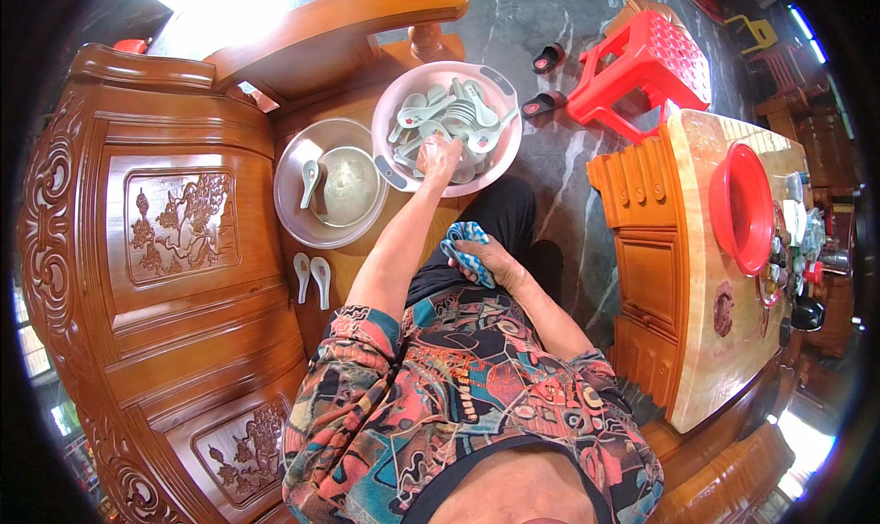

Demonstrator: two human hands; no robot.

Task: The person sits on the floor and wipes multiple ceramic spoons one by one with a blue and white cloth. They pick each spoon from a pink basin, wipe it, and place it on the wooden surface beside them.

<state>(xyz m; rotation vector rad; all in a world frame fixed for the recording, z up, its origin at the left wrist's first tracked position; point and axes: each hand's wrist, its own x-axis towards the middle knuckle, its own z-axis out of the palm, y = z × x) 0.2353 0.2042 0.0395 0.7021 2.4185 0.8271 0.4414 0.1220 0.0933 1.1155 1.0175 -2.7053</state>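
My left hand [440, 156] reaches into a pink plastic basin [505, 159] filled with white ceramic soup spoons [481, 108] that bear painted motifs. Its fingers touch the spoons, but whether they grip one is unclear. In my right hand [489, 257], over my lap, is a folded blue-and-white checked cloth [467, 234]. Left of the pink basin stands a translucent plastic basin [292, 211] with one spoon [311, 179] inside, leaning at its left. Two more spoons [320, 280] lie side by side on the wooden bench seat just below that basin.
A carved wooden backrest [182, 225] rises at left, with a curved armrest [344, 15] ahead. At right stands a stone-topped table [715, 359] bearing a red basin [742, 208] and assorted small items. A red plastic stool [639, 70] and black slippers [546, 58] are on the floor.
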